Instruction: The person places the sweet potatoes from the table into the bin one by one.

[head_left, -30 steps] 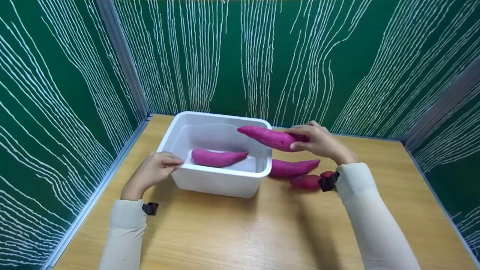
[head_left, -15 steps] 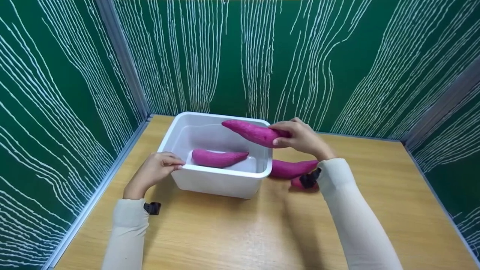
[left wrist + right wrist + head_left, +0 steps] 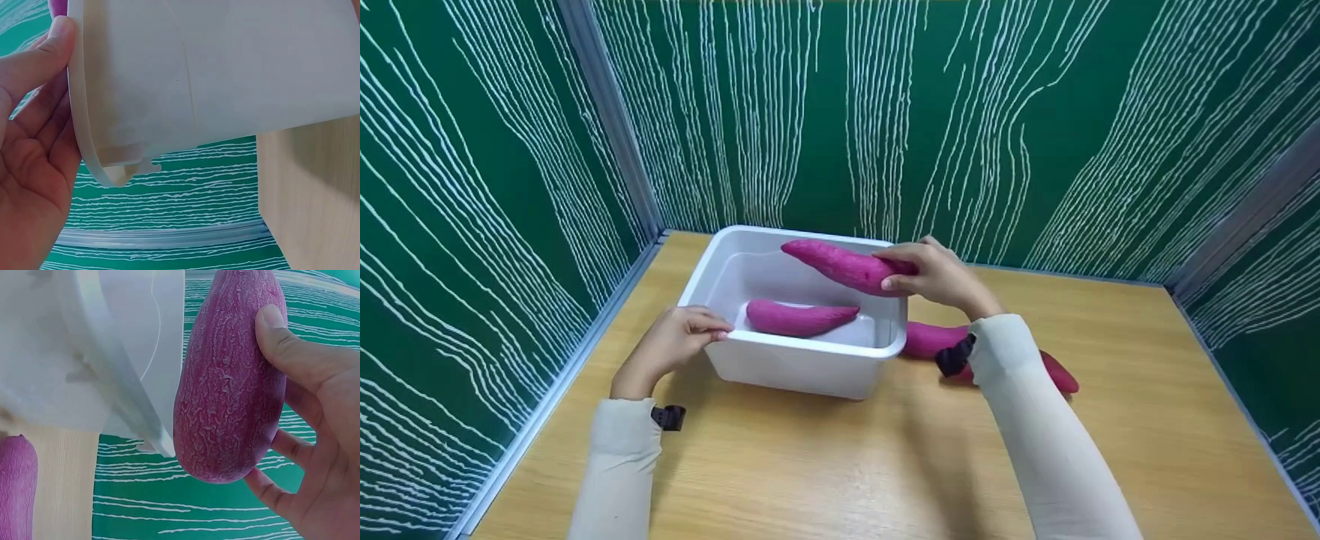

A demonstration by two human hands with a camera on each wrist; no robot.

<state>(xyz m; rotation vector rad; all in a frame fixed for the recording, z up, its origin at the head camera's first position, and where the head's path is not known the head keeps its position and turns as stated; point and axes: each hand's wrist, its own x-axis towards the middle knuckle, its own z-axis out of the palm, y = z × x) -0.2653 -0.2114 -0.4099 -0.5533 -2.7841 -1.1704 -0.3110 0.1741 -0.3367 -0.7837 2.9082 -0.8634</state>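
My right hand (image 3: 941, 276) grips a purple sweet potato (image 3: 840, 266) by its thick end, above the right side of a white plastic tub (image 3: 795, 367). In the right wrist view the thumb lies along the wrinkled skin of the sweet potato (image 3: 228, 388), fingers behind it. My left hand (image 3: 675, 341) pinches the tub's near left corner rim; the left wrist view shows the thumb (image 3: 59, 36) against that rim. Inside the tub a second sweet potato (image 3: 795, 318) lies on the bottom.
Right of the tub, another purple sweet potato (image 3: 931, 340) lies on the wooden table (image 3: 810, 465). A redder sweet potato (image 3: 1059, 373) is partly hidden by my right forearm. Green walls (image 3: 825, 112) with white wavy lines enclose the table's back and sides.
My right hand has carried the sweet potato leftward, from beside the tub's right rim to over its opening. The left hand stays on the rim, and the tub has hardly moved.
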